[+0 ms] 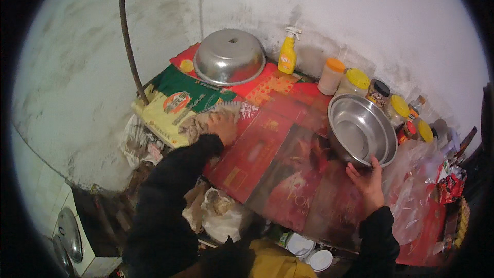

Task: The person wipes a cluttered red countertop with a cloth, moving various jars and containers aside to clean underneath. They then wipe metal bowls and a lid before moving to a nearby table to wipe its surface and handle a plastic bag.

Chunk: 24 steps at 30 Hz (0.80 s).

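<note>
My left hand (pixel 224 125) presses on a crumpled beige cloth (pixel 197 123), at the edge of a green and yellow printed sheet (pixel 170 104). White powder (pixel 249 111) lies just right of the cloth. With the fingers of my right hand (pixel 366 185) I grip the near rim of a steel basin (pixel 353 135), which is tilted with its inside facing me. Whether the basin's far side rests on the table is unclear. Red printed cardboard (pixel 266 139) covers the table between my hands.
An upturned metal basin (pixel 230 58) and a yellow spray bottle (pixel 287 54) stand near the wall. Lidded jars (pixel 353 83) line the back right. Clear plastic bags (pixel 409 197) lie at the right. A thin pole (pixel 127 34) rises at the left; white-lidded containers (pixel 300 244) sit below the front edge.
</note>
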Tool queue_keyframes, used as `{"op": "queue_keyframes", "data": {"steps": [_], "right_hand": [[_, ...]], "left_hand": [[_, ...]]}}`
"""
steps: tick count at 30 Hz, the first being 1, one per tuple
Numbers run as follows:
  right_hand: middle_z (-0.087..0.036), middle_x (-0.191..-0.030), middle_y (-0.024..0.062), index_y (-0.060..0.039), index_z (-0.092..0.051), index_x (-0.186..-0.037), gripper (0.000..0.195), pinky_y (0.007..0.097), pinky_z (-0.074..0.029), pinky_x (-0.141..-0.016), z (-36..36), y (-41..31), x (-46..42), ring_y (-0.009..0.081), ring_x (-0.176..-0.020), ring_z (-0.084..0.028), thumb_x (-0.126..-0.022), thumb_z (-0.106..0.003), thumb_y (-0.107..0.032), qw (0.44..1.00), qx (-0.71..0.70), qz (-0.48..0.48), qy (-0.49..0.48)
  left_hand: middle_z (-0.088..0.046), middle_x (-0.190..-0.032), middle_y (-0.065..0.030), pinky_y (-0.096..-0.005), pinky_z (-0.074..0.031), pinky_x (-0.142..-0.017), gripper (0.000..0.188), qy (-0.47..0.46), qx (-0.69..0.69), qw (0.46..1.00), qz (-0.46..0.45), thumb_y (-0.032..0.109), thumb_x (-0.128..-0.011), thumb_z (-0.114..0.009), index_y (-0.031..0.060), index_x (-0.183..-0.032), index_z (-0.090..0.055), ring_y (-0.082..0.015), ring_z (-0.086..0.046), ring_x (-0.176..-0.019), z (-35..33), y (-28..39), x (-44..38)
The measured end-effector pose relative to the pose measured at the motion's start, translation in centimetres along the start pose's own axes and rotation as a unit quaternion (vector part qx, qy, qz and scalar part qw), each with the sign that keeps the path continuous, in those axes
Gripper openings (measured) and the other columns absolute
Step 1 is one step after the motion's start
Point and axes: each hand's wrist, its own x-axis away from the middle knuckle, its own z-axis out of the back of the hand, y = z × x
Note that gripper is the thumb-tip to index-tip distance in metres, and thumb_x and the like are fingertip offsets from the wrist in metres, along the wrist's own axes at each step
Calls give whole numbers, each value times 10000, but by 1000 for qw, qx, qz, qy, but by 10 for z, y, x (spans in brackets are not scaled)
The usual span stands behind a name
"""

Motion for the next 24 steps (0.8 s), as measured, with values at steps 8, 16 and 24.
{"op": "queue_keyframes", "data": {"steps": [8,16,24], "right_hand": [[-623,-1049,138,-7,-573,-1112,234,448,-580,-912,-27,24,-12,278,-1007,-635,-928,-600,-149,953,248,150,-92],[-614,-1239,187,14,-552,-1197,287,446,-614,-856,-150,91,30,277,-1048,-683,-950,-604,-122,933,239,52,-265],[-477,-1471,128,-72,-478,-1429,602,535,-369,-1124,-179,166,28,346,-1390,-444,-964,-631,-423,539,555,373,-512]], "left_hand": [[-707,-1077,-181,-510,-502,-821,742,34,256,888,-380,510,-939,-590,31,-1487,-442,-344,-672,-924,92,99,99],[-613,-1281,-158,-328,-611,-615,670,-106,840,506,163,298,-965,-639,43,-1504,-333,-236,-704,-924,184,36,63],[-640,-1033,-184,-377,-617,-650,254,-1,901,312,301,153,-952,-540,-69,-1074,-557,-309,-687,-872,132,-110,82]]}}
